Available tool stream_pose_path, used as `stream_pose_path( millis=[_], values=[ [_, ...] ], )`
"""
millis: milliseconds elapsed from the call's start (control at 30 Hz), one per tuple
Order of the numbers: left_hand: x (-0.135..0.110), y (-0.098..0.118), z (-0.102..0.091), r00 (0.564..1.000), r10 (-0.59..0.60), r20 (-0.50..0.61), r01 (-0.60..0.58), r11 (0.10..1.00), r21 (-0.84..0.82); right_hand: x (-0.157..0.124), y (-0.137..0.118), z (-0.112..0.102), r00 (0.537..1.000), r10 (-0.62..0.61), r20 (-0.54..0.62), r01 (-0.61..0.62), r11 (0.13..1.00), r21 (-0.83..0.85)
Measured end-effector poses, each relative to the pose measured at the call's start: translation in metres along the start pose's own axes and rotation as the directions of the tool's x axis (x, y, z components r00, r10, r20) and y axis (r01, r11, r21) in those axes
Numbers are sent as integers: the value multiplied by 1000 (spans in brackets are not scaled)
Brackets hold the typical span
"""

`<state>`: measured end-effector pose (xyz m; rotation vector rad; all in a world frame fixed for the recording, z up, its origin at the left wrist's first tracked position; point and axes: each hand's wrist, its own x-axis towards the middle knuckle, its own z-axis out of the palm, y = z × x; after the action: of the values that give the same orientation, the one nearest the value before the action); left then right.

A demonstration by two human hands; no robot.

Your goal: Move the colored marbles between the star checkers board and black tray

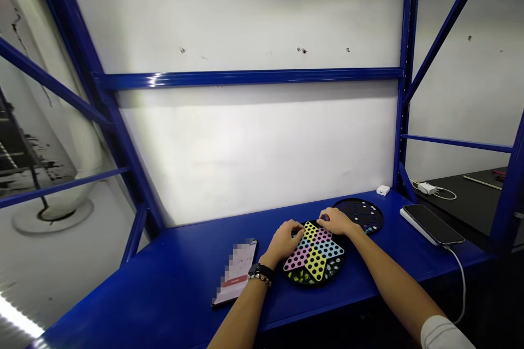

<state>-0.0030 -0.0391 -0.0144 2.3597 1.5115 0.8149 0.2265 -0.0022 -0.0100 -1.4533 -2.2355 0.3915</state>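
Note:
A star-shaped Chinese checkers board [313, 251], in yellow, pink and light blue with black holes, lies over a round black tray [309, 282]. Green and pale pieces show in the tray around the star's lower points. My left hand [284, 240] has its fingers curled around the board's upper-left edge. On the upper-right edge, my right hand [336, 222] pinches the board between thumb and bent fingers. The fingertips of both hands are partly hidden. Behind my right wrist sits a second round black tray [360, 208], with small light and bluish pieces in it.
A tablet [236, 274] lies left of my left wrist on the blue table [176, 283]. To the right, a phone [434, 223] rests on a white block, with a white cable hanging off. A white adapter [383, 190] stands near the back. Blue frame posts [403, 92] bound the table.

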Motion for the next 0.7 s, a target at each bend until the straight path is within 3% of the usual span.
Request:
stream_pose_path(
  millis=[300,700],
  values=[
    [0,-1,1,1000,-10,10,10,1000,-4,0,-2,10,996,-55,64,60,995,-84],
    [0,-3,2,999,21,-45,-22,999,-42,1,-5,11,994,56,98,-48,995,-82]
  ],
)
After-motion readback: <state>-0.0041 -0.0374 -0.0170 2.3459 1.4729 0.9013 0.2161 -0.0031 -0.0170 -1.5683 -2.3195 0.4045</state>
